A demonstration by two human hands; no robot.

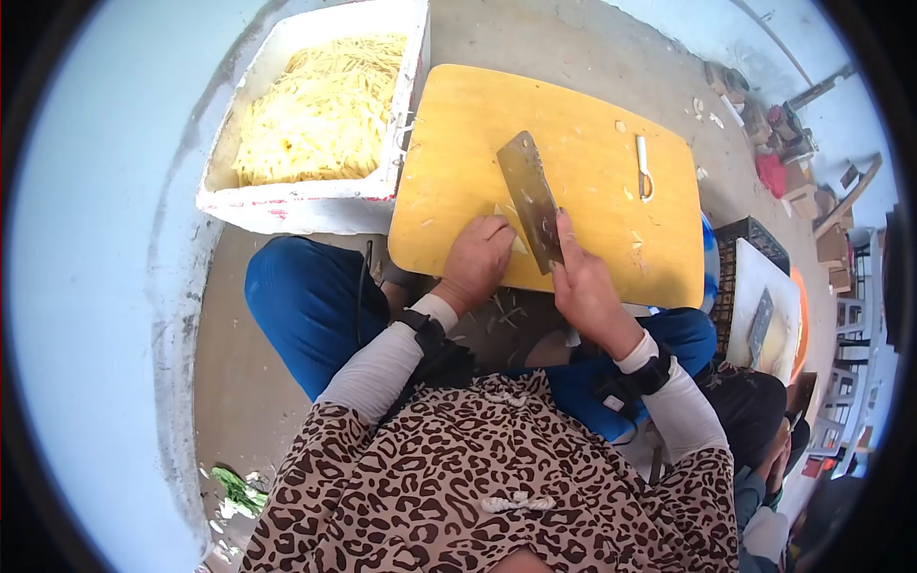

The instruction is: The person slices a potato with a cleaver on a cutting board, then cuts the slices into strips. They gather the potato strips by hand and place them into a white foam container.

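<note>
A wide cleaver (528, 196) is in my right hand (585, 286), its blade angled up and left over the yellow board (564, 115). My left hand (479, 256) lies at the board's near edge, left of the blade, with its fingers curled on a pale piece of food (517, 244) that shows partly beside them. A white-handled peeler (643, 168) rests on the right part of the board. Small pale scraps are scattered near it.
A white foam box (296, 208) holding pale yellow shreds (330, 105) stands left of the board. On the right are a black crate (755, 229), a white board (750, 296) with another cleaver (761, 323), and a seated person's hand (781, 447). Green leaves (239, 489) lie lower left.
</note>
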